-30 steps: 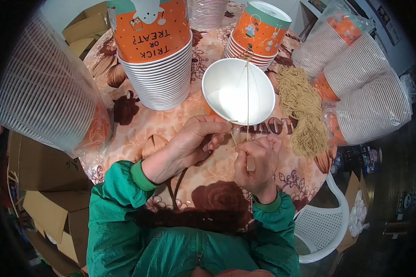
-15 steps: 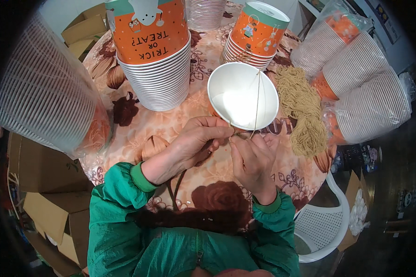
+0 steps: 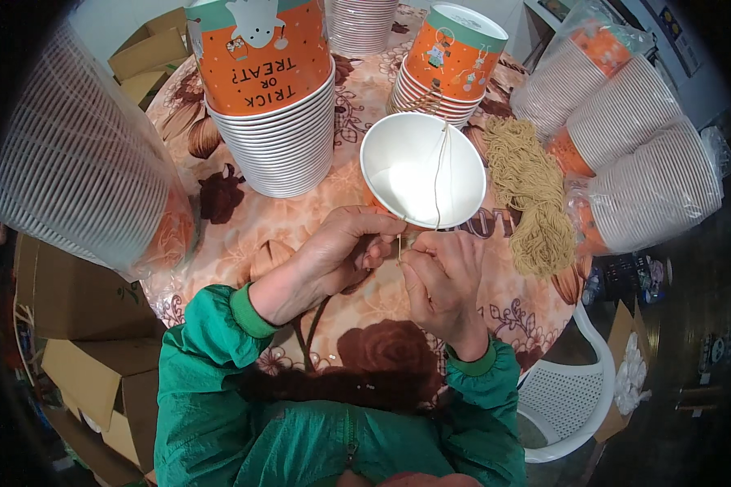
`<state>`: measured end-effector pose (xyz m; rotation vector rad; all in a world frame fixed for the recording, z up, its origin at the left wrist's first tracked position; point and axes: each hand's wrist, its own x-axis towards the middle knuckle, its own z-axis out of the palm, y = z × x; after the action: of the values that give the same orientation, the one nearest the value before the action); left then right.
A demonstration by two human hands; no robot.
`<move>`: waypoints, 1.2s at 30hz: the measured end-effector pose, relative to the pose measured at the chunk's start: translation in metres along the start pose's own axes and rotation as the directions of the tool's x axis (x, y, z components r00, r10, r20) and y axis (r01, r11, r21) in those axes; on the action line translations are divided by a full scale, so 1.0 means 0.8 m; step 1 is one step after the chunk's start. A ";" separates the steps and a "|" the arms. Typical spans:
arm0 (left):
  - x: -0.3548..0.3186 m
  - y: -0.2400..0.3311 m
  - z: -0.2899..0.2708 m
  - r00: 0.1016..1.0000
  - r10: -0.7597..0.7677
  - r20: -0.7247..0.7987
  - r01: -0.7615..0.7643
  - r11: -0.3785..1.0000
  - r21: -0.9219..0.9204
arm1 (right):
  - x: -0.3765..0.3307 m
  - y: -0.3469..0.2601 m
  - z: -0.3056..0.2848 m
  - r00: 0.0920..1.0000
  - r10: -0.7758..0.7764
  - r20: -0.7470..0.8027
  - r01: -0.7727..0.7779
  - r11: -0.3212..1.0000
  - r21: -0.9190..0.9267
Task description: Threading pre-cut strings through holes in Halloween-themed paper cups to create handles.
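Observation:
A white-lined paper bucket (image 3: 422, 174) with an orange outside tilts its open mouth toward me at the middle of the table. A thin tan string (image 3: 437, 183) runs from its far rim across the opening to the near rim. At that near rim my left hand (image 3: 341, 250) is closed, thumb and forefinger pinching the string where it meets the bucket. Just right of it, my right hand (image 3: 447, 284) grips the string's short end, which is stretched taut between the two hands. The exact spot under my left fingertips is hidden.
Nested orange paper buckets (image 3: 272, 138) stand upside down at the back left, with a smaller stack (image 3: 447, 69) behind the bucket. A tan string bundle (image 3: 532, 195) lies to the right. Plastic-wrapped bucket stacks (image 3: 646, 191) flank both sides. Cardboard boxes (image 3: 97, 365) and a white chair (image 3: 568, 398) stand below.
My right hand has drawn down and slightly away from my left, pulling the string end tight. The bucket has shifted slightly left, and the string across its mouth hangs looser.

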<state>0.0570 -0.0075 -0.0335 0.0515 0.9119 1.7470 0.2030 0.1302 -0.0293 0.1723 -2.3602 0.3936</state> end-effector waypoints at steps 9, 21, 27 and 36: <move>-0.011 -0.005 0.003 0.804 0.583 0.113 -0.458 0.488 0.743 | 0.001 0.001 0.012 0.998 0.051 0.034 -0.049 0.997 -0.054; -0.006 0.004 0.004 0.401 0.628 0.667 -0.526 -0.438 0.729 | -0.001 0.007 0.006 0.995 0.100 -0.003 -0.098 0.969 -0.228; -0.011 0.024 0.006 0.515 0.737 0.437 -0.554 -0.102 0.826 | -0.001 0.019 0.001 0.975 0.166 -0.145 -0.192 0.964 -0.186; -0.006 0.037 -0.007 0.476 0.708 0.521 -0.638 -0.130 0.759 | -0.009 0.031 0.004 0.916 0.297 -0.268 -0.304 0.952 0.015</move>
<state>0.0328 -0.0174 -0.0183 1.5846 2.1503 1.7931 0.1999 0.1527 -0.0422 -0.2489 -2.1223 0.4980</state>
